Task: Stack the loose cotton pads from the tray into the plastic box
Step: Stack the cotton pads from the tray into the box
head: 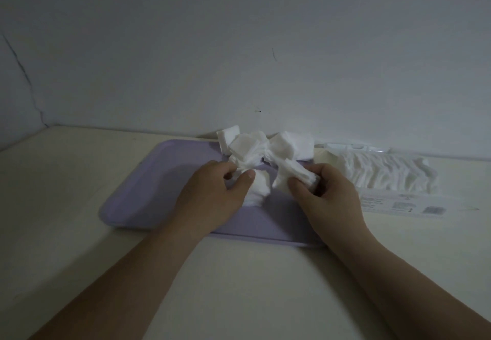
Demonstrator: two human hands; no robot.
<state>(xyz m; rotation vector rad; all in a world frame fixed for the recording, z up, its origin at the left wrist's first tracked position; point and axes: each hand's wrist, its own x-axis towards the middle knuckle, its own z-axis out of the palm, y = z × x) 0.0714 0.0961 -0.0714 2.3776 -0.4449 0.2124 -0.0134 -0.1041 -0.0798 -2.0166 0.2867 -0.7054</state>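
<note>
White square cotton pads (265, 148): gathering step, both hands taking bunches from the lilac plastic tray (148, 180).
Pads lie heaped at the tray's 12 o'clock edge. The left hand (212, 188) grip pinches one crumpled bunch, the right hand (326, 193) grip pinches one flat small stack. Next, I judge: square the stack and carry it to the clear plastic box (385, 172) at 3 o'clock, which is partly filled. One tray, one box, two held bunches; the loose pads are too many to count.

One camera sits on the person's head. It looks forward and down at the table (66, 180), from close by. The wall (239, 47) is at 12 o'clock, the tray (148, 185) in the middle.
</note>
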